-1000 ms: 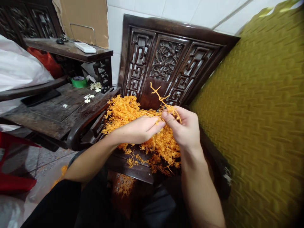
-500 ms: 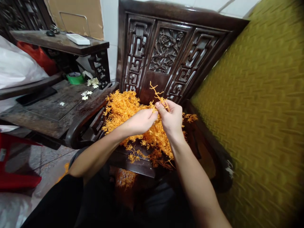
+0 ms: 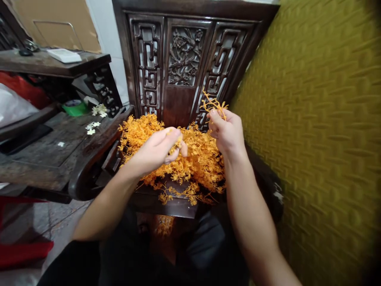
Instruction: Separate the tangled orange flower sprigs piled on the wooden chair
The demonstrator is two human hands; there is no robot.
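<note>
A heap of orange plastic flower sprigs [image 3: 196, 159] covers the seat of a dark carved wooden chair [image 3: 178, 71]. My right hand [image 3: 226, 133] is raised above the heap's right side, pinching one orange sprig [image 3: 213, 104] that sticks up from the fingers. My left hand [image 3: 157, 149] hovers over the middle of the heap with its fingers curled around a small orange piece. The two hands are apart, about a hand's width between them.
A yellow-green woven cushion [image 3: 315, 127] fills the right side. To the left stands a dark wooden side table [image 3: 44, 147] with small white flowers [image 3: 93, 125], a green tape roll [image 3: 74, 107] and a white remote [image 3: 64, 55] on its upper shelf. Red plastic [image 3: 24, 252] lies on the floor.
The hands, joined on one sprig before, have pulled apart. The right hand has lifted to the right with the sprig, and the left has dropped toward the heap. The camera swung right.
</note>
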